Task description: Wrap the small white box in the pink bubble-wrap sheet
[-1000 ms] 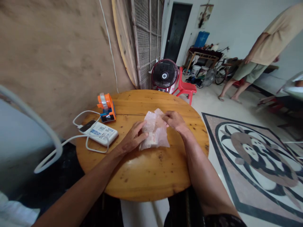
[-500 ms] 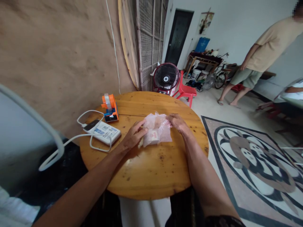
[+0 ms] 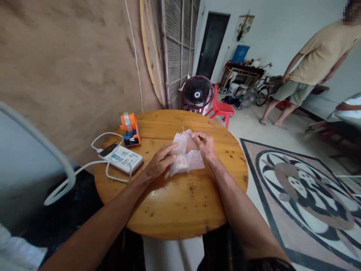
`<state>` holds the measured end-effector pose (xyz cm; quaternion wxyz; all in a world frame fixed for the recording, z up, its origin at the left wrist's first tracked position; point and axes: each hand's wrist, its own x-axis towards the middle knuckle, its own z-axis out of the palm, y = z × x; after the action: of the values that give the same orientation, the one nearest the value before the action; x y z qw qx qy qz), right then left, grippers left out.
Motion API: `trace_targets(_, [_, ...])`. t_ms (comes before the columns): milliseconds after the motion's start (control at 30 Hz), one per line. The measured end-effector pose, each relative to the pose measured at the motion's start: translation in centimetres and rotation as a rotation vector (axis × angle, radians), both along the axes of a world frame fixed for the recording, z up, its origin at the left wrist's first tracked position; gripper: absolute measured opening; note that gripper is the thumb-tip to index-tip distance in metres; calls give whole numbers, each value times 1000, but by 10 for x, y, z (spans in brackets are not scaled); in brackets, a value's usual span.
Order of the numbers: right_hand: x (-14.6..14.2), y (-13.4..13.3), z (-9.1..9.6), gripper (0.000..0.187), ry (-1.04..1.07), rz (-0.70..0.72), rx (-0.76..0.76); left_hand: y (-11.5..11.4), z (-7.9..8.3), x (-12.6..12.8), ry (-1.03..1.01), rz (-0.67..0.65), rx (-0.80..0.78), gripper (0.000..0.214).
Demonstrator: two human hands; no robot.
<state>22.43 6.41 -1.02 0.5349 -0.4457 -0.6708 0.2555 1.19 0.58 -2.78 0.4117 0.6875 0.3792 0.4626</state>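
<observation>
A crumpled sheet of clear bubble wrap [image 3: 186, 156], folded round a small pale object, lies in the middle of the round wooden table [image 3: 180, 203]. My left hand [image 3: 159, 163] rests on the wrap's left edge with fingers stretched and pressing it down. My right hand [image 3: 204, 145] pinches the wrap's upper right edge and folds it inward.
An orange tape dispenser [image 3: 129, 128] stands at the table's far left, with a white power bank [image 3: 124, 159], a phone and white cables beside it. Beyond the table are a fan [image 3: 197, 94] and a red chair [image 3: 221, 107]. A person [image 3: 313, 64] stands at the far right.
My right hand has moved left and drawn the wrap's right edge over the bundle. My left hand stays on the left edge.
</observation>
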Motion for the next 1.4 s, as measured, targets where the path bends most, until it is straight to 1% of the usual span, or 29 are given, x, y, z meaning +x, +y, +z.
trace_targets(133, [-1, -3, 7, 34, 116, 42, -66, 0, 0, -1, -1, 13, -100, 56])
trace_targets(233, [-2, -3, 8, 38, 210, 27, -106, -1, 2, -1, -3, 23, -119, 58])
trace_targets(400, [-6, 2, 0, 41, 412, 12, -224, -2, 4, 0, -51, 36, -149, 59])
trace_targets(467, [-7, 4, -4, 42, 480, -7, -244, -2, 3, 0, -86, 39, -164, 60])
trace_targets(533, [-7, 6, -6, 43, 496, -40, -248, -1, 2, 1, -122, 34, -164, 61])
trace_targets(633, [-5, 7, -5, 44, 419, -89, -271, 1, 0, 2, -171, -6, -145, 62])
trace_targets(700, [-3, 5, -3, 45, 382, -71, -307, 3, -1, 3, -169, -2, -113, 62])
trace_targets(767, [-1, 2, 0, 44, 373, 22, -376, 5, -3, 2, -104, 68, -61, 57])
trace_targets(867, [0, -4, 6, 42, 322, 162, -488, 9, -6, 0, 25, 209, 43, 40])
trace_targets(933, [0, -7, 8, 42, 271, 207, -532, 9, -6, -2, 78, 278, 97, 31])
trace_targets(1033, [0, -9, 8, 42, 189, 249, -549, 7, -3, -4, 140, 329, 117, 27])
trace_targets(1167, [2, -9, 7, 48, 67, 223, -501, 4, 3, -4, 189, 299, 92, 28])
trace_targets(1333, [-3, -12, 11, 61, -70, 168, -528, 4, 2, -3, 193, 265, 29, 34])
trace_targets(1367, [-4, -12, 12, 60, -87, 144, -516, 4, 1, -2, 191, 265, 20, 33])
trace_targets(1400, [-5, -11, 11, 55, -91, 120, -497, 5, 0, -2, 186, 266, 16, 32])
